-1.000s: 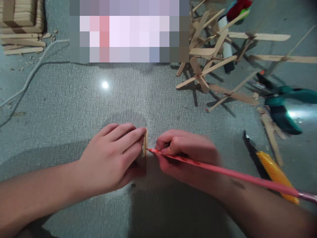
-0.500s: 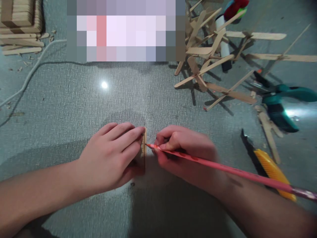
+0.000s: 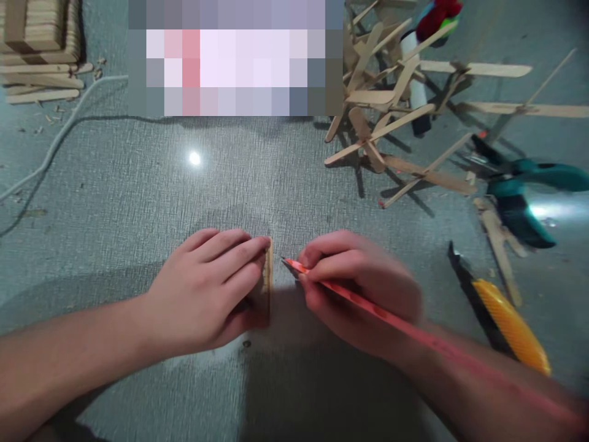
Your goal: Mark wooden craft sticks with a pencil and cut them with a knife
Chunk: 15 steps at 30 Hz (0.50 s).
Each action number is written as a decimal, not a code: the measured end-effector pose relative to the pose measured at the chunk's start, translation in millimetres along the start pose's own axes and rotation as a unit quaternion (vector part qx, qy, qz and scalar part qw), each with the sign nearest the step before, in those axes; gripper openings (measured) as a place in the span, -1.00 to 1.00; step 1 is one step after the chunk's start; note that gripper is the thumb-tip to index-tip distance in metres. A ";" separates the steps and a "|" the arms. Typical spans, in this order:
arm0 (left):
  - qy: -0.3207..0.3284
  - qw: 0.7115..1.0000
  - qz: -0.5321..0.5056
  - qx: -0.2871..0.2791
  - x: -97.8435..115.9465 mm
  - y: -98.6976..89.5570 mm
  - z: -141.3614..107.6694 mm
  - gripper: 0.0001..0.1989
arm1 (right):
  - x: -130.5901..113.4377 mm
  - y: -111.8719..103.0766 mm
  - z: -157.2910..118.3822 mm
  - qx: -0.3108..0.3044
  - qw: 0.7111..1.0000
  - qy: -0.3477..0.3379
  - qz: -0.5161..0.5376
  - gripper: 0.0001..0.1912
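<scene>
My left hand [image 3: 207,282] lies over the grey textured table, its fingers drawn together and pressing on a narrow wooden craft stick [image 3: 270,264]. Only the stick's right edge shows, running up and down beside the fingertips; the palm hides what else may be under it. Small marks seem to run along that edge, too fine to read. Just to the right, my right hand [image 3: 359,276] pinches a red pencil [image 3: 381,313] near its point. The tip is a short gap away from the stick, and the shaft slants down across the forearm, blurred by motion.
Crossed craft sticks [image 3: 368,138] pile up at the upper right. Green-handled pliers [image 3: 519,190] and a yellow utility knife [image 3: 510,325] lie at the right. Stacked craft sticks [image 3: 37,37] and a grey cable [image 3: 59,132] are at the upper left. A blurred-out patch covers the top middle.
My right hand has moved a little to the right, taking the pencil tip off the stick's edge. The pencil's back end has swung downward. My left hand has stayed put.
</scene>
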<state>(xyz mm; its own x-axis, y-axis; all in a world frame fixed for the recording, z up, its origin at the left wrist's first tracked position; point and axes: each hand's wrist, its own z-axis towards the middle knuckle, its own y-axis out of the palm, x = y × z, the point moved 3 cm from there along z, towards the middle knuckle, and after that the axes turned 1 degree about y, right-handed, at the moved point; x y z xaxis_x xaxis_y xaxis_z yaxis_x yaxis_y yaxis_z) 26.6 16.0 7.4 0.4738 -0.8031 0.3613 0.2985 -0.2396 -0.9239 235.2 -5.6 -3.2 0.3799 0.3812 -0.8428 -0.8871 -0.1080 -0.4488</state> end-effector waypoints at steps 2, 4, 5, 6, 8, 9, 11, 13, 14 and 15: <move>0.001 1.000 -0.003 -0.001 -0.3 0.3 -0.3 -0.63 | -0.6 0.3 -2.2 -0.031 0.999 -0.014 -0.011 -0.80; 0.002 1.000 -0.003 0.001 -0.5 0.7 -0.5 -0.64 | -1.4 0.3 -4.8 -0.052 0.998 -0.032 -0.035 -0.81; 0.003 1.000 -0.002 0.003 -0.5 1.0 -0.6 -0.63 | -2.0 0.4 -6.3 -0.060 0.996 -0.048 -0.054 -0.81; 0.006 1.000 0.000 0.006 -0.5 1.2 -0.7 -0.63 | -2.7 0.9 -7.8 -0.067 0.992 -0.067 -0.079 -0.80; 0.014 1.000 0.006 0.012 -0.4 1.8 -0.7 -0.61 | -4.3 2.3 -10.2 -0.073 0.982 -0.105 -0.138 -0.75; 0.019 1.000 0.011 0.016 -0.4 1.9 -0.7 -0.61 | -4.8 3.4 -10.9 -0.078 0.976 -0.117 -0.168 -0.73; 0.027 0.999 0.023 0.027 -0.3 1.7 -0.7 -0.60 | -5.4 5.6 -11.0 -0.090 0.965 -0.122 -0.216 -0.68; 0.031 0.998 0.039 0.038 -0.1 1.3 -0.9 -0.58 | -5.7 7.6 -10.4 -0.110 0.957 -0.116 -0.240 -0.68; 0.033 0.998 0.047 0.042 0.2 1.1 -1.1 -0.57 | -5.8 8.3 -10.1 -0.119 0.956 -0.113 -0.244 -0.67; 0.035 0.997 0.053 0.045 0.7 0.9 -1.4 -0.57 | -5.9 8.6 -9.9 -0.123 0.955 -0.112 -0.244 -0.67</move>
<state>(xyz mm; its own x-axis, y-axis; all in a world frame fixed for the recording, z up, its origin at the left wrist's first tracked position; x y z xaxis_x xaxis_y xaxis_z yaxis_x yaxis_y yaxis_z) 26.0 14.4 6.7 0.4489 -0.8581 0.2492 0.3245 -0.1033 -0.9402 228.0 -17.8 -5.0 0.6423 0.6253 -0.4431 -0.5196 -0.0696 -0.8515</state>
